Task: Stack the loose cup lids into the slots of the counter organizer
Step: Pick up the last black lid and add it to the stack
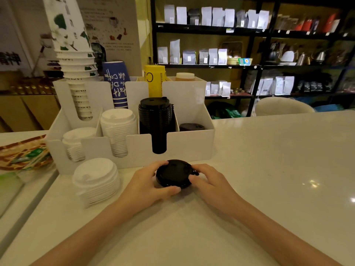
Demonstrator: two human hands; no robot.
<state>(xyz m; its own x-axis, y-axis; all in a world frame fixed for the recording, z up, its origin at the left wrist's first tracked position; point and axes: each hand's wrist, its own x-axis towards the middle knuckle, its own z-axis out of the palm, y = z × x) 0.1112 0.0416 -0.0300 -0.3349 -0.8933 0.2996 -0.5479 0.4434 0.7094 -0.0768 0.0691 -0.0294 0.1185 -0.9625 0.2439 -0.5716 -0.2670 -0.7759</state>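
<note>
A pale counter (269, 169) runs in front of dark shelves of coffee bags (211, 54), and a white organizer (188, 146) stands on it with white and black lids in its front slots. Just before it, the left hand (146, 185) and right hand (209, 181) clasp a small stack of black lids (172, 172) from both sides on the counter. A loose stack of white lids (96, 181) sits to the left.

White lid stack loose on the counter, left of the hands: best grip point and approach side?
Grip the white lid stack low, across opposite sides of its bottom rims, coming from its right, probably with both hands. It leans and is many lids tall, so a top pinch would likely lift only a few. The organizer stands close behind and the counter edge is on its left.
</note>
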